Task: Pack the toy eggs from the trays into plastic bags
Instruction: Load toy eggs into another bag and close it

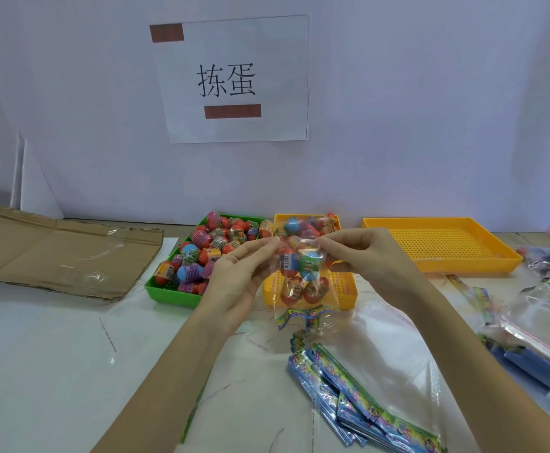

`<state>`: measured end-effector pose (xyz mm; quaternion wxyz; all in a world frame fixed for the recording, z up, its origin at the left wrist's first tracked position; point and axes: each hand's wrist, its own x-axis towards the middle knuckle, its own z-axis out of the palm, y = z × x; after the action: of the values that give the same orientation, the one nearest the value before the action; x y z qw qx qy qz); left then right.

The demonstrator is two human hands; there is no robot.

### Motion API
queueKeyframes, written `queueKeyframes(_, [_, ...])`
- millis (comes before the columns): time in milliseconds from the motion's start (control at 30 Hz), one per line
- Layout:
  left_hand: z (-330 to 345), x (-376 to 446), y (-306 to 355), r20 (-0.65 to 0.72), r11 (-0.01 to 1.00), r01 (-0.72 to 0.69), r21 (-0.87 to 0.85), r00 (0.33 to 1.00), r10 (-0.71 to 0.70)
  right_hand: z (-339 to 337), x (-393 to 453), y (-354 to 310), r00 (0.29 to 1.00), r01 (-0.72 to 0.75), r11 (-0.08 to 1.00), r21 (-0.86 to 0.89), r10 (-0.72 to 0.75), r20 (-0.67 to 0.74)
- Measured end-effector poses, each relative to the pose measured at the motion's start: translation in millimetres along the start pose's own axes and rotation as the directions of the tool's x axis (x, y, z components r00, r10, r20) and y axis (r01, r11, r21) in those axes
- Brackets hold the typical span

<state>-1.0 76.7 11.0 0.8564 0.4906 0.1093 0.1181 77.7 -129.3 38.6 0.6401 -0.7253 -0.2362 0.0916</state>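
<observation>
— Hands first: what are they doing?
— Both are raised over the pale worktop (pixel 54 348). The left hand (pixel 234 282) and the right hand (pixel 361 256) each pinch the top edge of one clear plastic bag with a colourful printed bottom strip (pixel 303 289), thumb and fingertips closed on the film, with the bag hanging between them.
— How many toy eggs are in it?
— Four small plastic toy eggs in the bag (pixel 299 276) show plainly: a red one and a blue-topped one above, two red ones below. More I cannot tell.
— And the trays?
— Three. One green perforated plastic tray (pixel 165 291) left of the hands is heaped with red, blue and pink eggs, too many to count. One small yellow perforated tray (pixel 343 289) sits directly behind the bag, with a few eggs at its far end. One large yellow perforated tray (pixel 443 245) lies to the right.
— Anything else?
— A fanned pile of flat printed bags (pixel 348 400) near the right forearm, more clear bags (pixel 535 325) at the right edge, flattened brown cardboard (pixel 54 250) on the left, and a white paper sign with black characters (pixel 234 80) on the wall.
</observation>
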Motion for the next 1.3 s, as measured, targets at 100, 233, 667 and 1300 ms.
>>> queueKeyframes(100, [-3.0, 0.1, 2.9, 0.029, 0.994, -0.042, 0.101, 0.999, 0.039, -4.2, 0.0, 0.4, 1.0, -0.001, 1.0, 0.023, 0.001, 0.019])
queueKeyframes(233, [-8.5, 1.4, 7.6, 0.082, 0.979, -0.076, 0.187, 0.995, 0.062, -12.2, 0.4, -1.4, 0.998, -0.033, 0.996, 0.079, 0.029, 0.049])
queueKeyframes(667, [-5.7, 0.4, -4.4, 0.122, 0.908, -0.228, 0.351, 0.973, 0.197, -16.8, 1.3, 3.2, 0.987, -0.115, 0.988, 0.099, 0.103, 0.122])
queueKeyframes(1300, [-13.9, 0.6, 15.9, 0.227, 0.88, -0.349, 0.321, 0.931, 0.286, -21.8, 1.7, 0.1, 0.99, 0.018, 0.982, 0.188, -0.043, 0.132])
